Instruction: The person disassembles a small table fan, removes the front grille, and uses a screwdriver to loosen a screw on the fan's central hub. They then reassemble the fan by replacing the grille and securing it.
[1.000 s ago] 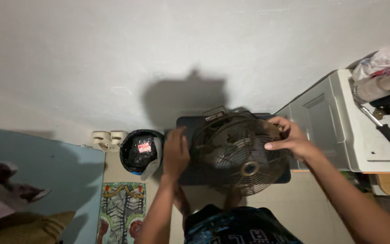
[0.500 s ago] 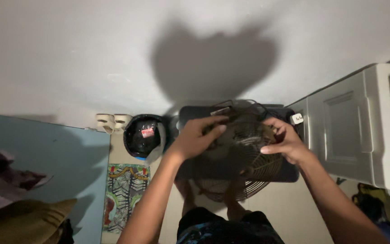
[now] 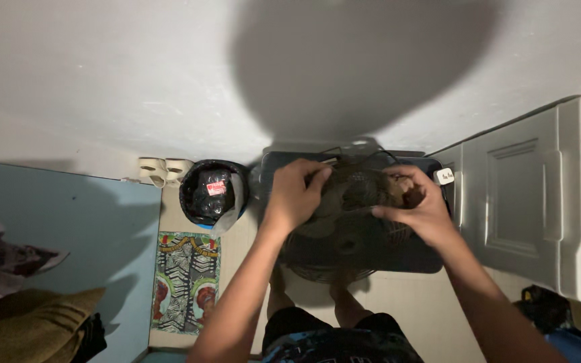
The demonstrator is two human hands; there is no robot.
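left hand [image 3: 295, 193] clamps fan [image 3: 344, 222] guard top-left | right hand [image 3: 417, 205] pinches guard top-right | best: keep both grips level, fingers off blades, fan steady over mat [image 3: 432, 259]

We see a round dark wire-metal fan grille [image 3: 344, 235], a glossy black plastic bag [image 3: 211, 195], and a patterned cloth mat [image 3: 183, 279] on the floor.

Bare wall beyond both hands, white cabinet [image 3: 512, 202] close at the right hand's [image 3: 419, 205] outer side, black bucket [image 3: 212, 193] (lined with plastic) near the left hand [image 3: 295, 195], open floor between.
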